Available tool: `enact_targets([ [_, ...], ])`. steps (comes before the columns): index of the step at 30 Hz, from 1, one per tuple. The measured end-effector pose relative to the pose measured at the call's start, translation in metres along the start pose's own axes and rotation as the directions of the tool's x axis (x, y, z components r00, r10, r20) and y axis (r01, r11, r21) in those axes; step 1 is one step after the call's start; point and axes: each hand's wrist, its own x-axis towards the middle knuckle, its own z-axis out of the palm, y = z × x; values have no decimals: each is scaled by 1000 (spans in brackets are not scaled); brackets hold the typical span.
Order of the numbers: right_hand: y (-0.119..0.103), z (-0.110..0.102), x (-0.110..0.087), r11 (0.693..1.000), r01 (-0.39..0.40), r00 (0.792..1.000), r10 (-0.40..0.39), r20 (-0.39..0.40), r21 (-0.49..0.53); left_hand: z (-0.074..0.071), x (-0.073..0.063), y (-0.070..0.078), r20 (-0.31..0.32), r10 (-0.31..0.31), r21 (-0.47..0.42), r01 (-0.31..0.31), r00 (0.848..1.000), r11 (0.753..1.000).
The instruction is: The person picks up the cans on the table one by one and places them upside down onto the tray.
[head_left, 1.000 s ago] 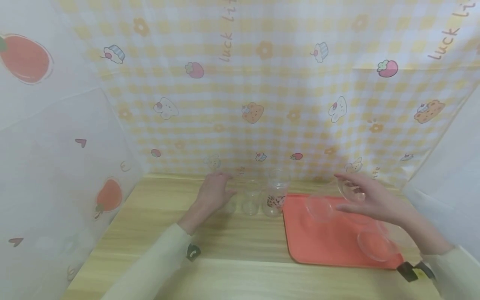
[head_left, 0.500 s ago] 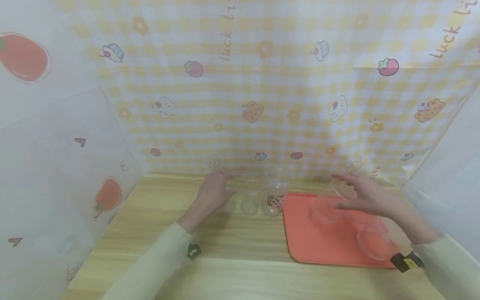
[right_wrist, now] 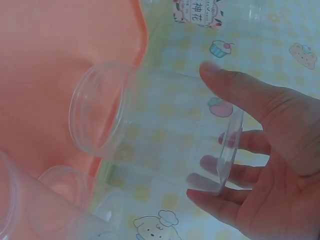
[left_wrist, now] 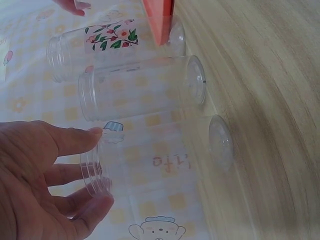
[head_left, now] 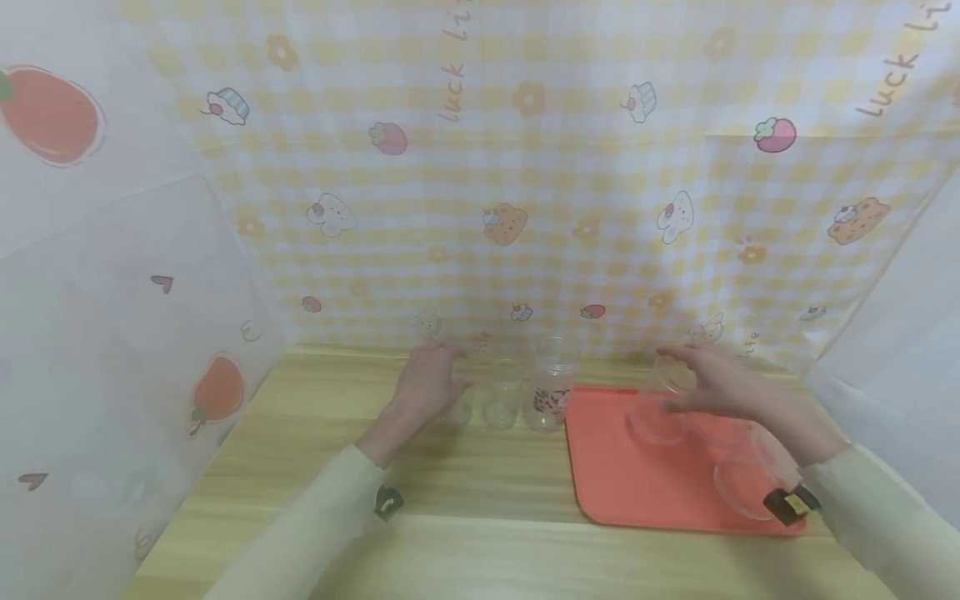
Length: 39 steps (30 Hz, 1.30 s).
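Note:
My left hand (head_left: 426, 385) holds the threaded neck of a clear plastic jar (left_wrist: 170, 160), which stands upright on the wooden table, with thumb and fingers curled around the rim. Beside it stand a second clear jar (left_wrist: 142, 87) and a jar with a flowered label (left_wrist: 120, 42). My right hand (head_left: 723, 383) grips another clear jar (right_wrist: 165, 120) by its base, the thumb on one side and the fingers on the other. That jar is upside down, its mouth toward the red tray (head_left: 622, 492); whether it touches the tray is hard to tell.
More clear jars lie or stand on the tray, one rim (head_left: 742, 487) near its front right and another jar (right_wrist: 65, 190) beside the held one. A checked, printed cloth (head_left: 510, 167) hangs behind the table. White walls close both sides.
My right hand has moved a little left with its jar, which has tipped from a slant to nearly vertical, mouth down. The left hand and its jar stay in place.

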Motion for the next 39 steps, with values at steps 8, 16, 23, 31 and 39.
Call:
enact_targets([
  [8,2,5,12,999,-17,1000,17,8,-46,2,0,-1,-5,2,-6,-2,1000,1000],
  [16,8,12,20,997,-49,998,51,33,-59,6,2,-2,5,-19,12,19,1000,1000],
  [23,13,13,22,997,-59,997,61,45,-52,4,2,-1,20,-28,6,28,999,1000],
  [31,15,14,23,997,-59,997,61,52,-45,3,3,0,34,-30,17,29,999,999],
  [39,17,15,23,997,-72,994,74,82,-19,1,8,4,71,-45,67,41,996,997],
])
